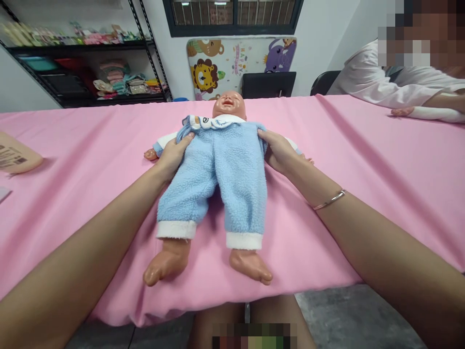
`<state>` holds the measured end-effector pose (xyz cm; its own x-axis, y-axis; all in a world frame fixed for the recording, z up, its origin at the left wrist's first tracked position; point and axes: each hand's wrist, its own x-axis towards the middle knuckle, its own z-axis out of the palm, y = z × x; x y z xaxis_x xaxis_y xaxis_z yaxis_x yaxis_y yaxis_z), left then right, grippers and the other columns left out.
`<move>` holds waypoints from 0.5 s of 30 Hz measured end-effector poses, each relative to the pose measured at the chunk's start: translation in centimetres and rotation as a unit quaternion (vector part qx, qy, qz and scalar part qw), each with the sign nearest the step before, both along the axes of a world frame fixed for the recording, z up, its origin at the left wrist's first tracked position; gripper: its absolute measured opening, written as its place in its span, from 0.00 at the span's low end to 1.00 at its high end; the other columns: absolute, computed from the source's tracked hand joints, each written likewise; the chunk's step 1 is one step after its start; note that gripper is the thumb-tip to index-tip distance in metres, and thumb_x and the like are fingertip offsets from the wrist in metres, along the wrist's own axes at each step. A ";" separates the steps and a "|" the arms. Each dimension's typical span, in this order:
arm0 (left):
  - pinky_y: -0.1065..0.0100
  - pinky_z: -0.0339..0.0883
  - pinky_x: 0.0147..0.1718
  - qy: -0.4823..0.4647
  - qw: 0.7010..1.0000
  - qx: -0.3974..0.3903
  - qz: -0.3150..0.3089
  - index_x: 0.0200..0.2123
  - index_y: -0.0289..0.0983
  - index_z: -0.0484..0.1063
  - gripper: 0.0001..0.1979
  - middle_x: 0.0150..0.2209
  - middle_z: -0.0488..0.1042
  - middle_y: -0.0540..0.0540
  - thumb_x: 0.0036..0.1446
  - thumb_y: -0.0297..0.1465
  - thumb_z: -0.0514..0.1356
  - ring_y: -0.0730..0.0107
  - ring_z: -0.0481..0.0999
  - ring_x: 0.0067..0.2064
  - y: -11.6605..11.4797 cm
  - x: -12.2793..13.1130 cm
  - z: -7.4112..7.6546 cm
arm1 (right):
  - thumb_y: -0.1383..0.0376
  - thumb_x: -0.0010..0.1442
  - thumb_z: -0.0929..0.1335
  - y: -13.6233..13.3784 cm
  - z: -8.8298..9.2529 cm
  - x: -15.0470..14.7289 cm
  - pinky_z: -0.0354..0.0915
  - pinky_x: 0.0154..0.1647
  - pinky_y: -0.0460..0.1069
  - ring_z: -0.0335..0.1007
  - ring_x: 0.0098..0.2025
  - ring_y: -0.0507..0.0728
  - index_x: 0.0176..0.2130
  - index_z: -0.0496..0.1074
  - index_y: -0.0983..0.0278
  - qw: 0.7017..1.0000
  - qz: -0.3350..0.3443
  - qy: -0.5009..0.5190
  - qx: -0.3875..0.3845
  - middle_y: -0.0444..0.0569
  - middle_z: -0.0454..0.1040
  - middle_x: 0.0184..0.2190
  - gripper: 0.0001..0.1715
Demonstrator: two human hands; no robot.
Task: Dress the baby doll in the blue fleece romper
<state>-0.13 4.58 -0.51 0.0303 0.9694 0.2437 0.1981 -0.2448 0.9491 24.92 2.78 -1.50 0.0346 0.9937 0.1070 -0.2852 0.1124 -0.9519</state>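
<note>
A baby doll (229, 104) lies on its back on the pink cloth, head away from me and bare feet toward me. Light blue fleece pants (240, 169) with white cuffs cover its legs and reach up over its belly. My left hand (174, 154) grips the left side of the waistband, thumb on top. On the opposite side, my right hand (278, 150) holds the waistband the same way. A white patterned top (207, 122) shows above the pants. The doll's arms stick out past both my hands.
A pink cloth (327, 232) covers the table, whose near edge hangs before my legs. A beige bottle (20, 154) lies at the left. Another person's arm (432, 114) rests on the far right. Behind stand black shelves (83, 48) and a dark monitor (269, 85).
</note>
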 end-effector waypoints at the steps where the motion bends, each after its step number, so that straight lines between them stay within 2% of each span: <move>1: 0.55 0.70 0.47 0.000 1.000 0.001 0.005 0.31 0.37 0.70 0.20 0.28 0.73 0.47 0.54 0.50 0.61 0.54 0.74 0.42 0.2 0.1 -0.1 | 0.60 0.51 0.72 0.0 -0.2 -0.1 0.64 0.38 0.49 0.65 0.36 0.54 0.31 0.68 0.62 1.000 -0.001 -0.004 0.000 0.44 0.69 0.30 0.11; 6: 0.57 0.70 0.46 0.028 0.998 0.035 0.038 0.29 0.38 0.70 0.26 0.29 0.74 0.46 0.47 0.57 0.61 0.53 0.74 0.43 1.6 -0.6 -1.2 | 0.63 0.50 0.75 0.6 -0.9 0.2 0.57 0.29 0.46 0.57 0.26 0.49 0.26 0.64 0.63 0.999 0.011 -0.043 -0.019 0.40 0.63 0.23 0.16; 10: 0.57 0.71 0.44 0.009 0.999 0.008 0.031 0.28 0.38 0.71 0.28 0.28 0.74 0.45 0.45 0.59 0.61 0.52 0.75 0.42 1.7 -0.5 -1.5 | 0.52 0.55 0.73 0.7 -0.6 0.4 0.50 0.24 0.47 0.48 0.22 0.48 0.21 0.59 0.63 0.984 -0.016 -0.176 -0.031 0.40 0.56 0.18 0.26; 12: 0.56 0.71 0.43 -0.006 1.000 -0.013 0.020 0.28 0.38 0.71 0.28 0.27 0.74 0.44 0.46 0.59 0.61 0.50 0.76 0.42 1.4 -0.3 -1.5 | 0.51 0.56 0.72 0.4 -0.3 0.3 0.48 0.24 0.47 0.46 0.22 0.48 0.20 0.58 0.63 0.970 -0.023 -0.240 -0.033 0.40 0.53 0.18 0.28; 13: 0.55 0.71 0.42 -0.011 1.000 -0.024 0.016 0.27 0.38 0.71 0.28 0.26 0.74 0.43 0.46 0.59 0.60 0.49 0.76 0.42 1.3 -0.2 -1.5 | 0.51 0.56 0.72 0.2 -0.1 0.2 0.49 0.24 0.47 0.46 0.22 0.48 0.20 0.58 0.63 0.970 -0.016 -0.240 -0.034 0.40 0.54 0.18 0.27; 15: 0.55 0.71 0.42 -0.011 0.999 -0.037 0.012 0.27 0.38 0.71 0.28 0.26 0.74 0.42 0.46 0.59 0.60 0.48 0.76 0.41 1.2 -0.3 -1.4 | 0.56 0.54 0.74 -0.1 0.2 0.3 0.54 0.27 0.47 0.51 0.23 0.49 0.21 0.60 0.63 0.984 0.011 -0.175 -0.037 0.41 0.58 0.20 0.24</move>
